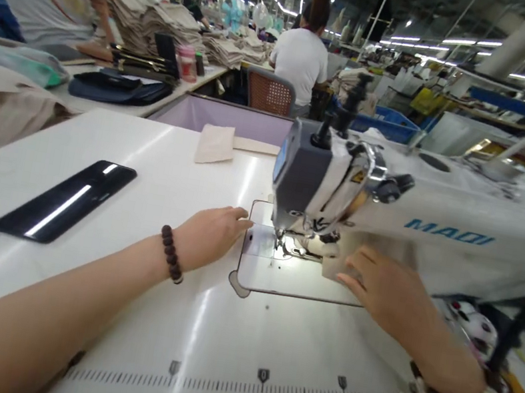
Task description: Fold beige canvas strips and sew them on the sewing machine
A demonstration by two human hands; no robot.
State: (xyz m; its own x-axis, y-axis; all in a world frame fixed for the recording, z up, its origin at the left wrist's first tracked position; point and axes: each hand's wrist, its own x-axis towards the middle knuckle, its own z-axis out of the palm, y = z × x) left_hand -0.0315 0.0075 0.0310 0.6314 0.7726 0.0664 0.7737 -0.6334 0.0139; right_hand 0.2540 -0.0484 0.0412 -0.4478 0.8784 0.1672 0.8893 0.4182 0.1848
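Note:
My left hand [212, 235] rests on the white table with fingers stretched toward the left edge of the metal needle plate [259, 274]. It holds nothing, and a dark bead bracelet is on its wrist. On the right, my right hand [385, 293] pinches a beige fabric piece [334, 268] beside the presser foot. The fabric lies low under the arm of the sewing machine [453, 210], and part of it is hidden behind my fingers. A lamp lights the needle area [284, 244].
A black phone [69, 200] with a ring strap lies at left. Behind the machine head is a folded beige fabric piece [215, 145]. Past the table edge are a lilac bin [236, 117] and fabric stacks [161, 19]. A person in white [300, 54] sits ahead.

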